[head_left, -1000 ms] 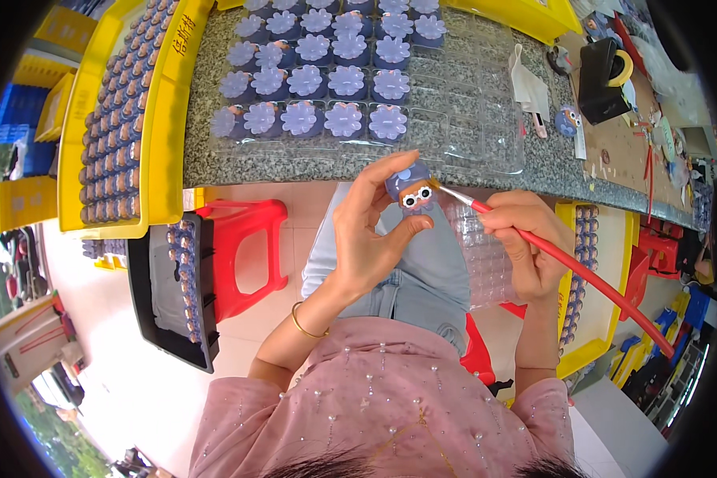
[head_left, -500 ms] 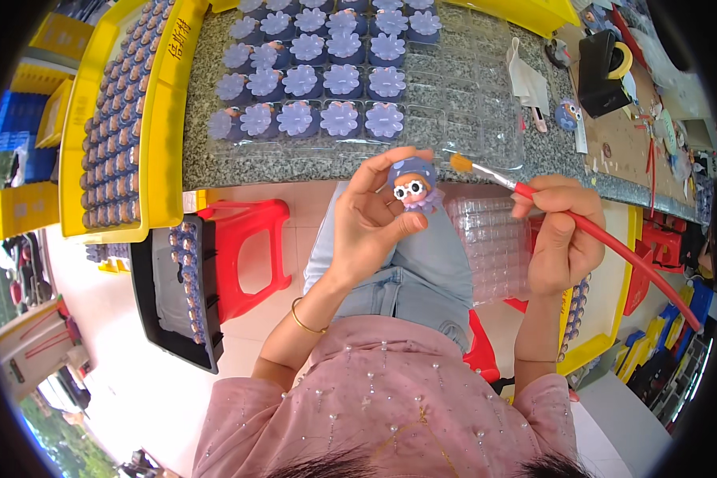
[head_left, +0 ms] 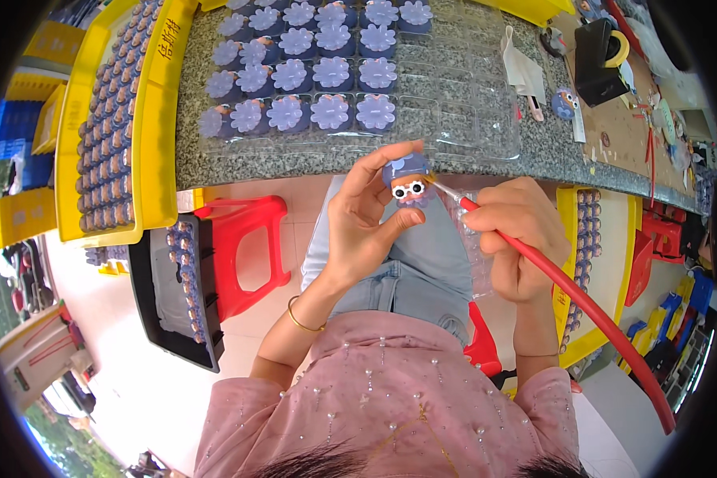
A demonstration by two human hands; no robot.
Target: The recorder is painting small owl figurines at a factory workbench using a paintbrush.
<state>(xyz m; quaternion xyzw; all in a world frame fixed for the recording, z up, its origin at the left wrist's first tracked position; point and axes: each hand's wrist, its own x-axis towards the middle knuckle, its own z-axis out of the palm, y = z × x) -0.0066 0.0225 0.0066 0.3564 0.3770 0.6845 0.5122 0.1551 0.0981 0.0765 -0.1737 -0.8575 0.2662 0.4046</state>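
Note:
Over my lap, just off the table's near edge, my left hand (head_left: pixel 366 211) grips a small toy figurine (head_left: pixel 407 185) between fingers and thumb. It has a blue cap, white-rimmed round eyes and a purple frilled collar. A paintbrush (head_left: pixel 526 253) with a long red handle is pinched in my right hand (head_left: pixel 522 231). Its bristle tip meets the figurine's right side, by the cap and cheek; the tip itself is mostly hidden there. On the table, a clear blister tray (head_left: pixel 462 119) holds rows of similar purple, flower-shaped pieces (head_left: pixel 375 111) on its left part.
A yellow crate (head_left: pixel 158 111) packed with figurines stands at the left, above a black bin (head_left: pixel 155 287) and red stool (head_left: pixel 243 239). To the right are a white cloth (head_left: pixel 522 68), a black tape dispenser (head_left: pixel 599 64), a loose figurine (head_left: pixel 564 103) and another yellow crate (head_left: pixel 620 279).
My right hand has moved left and brought the brush tip against the figurine. The figurine has turned slightly in my left hand. The whole view has shifted a little.

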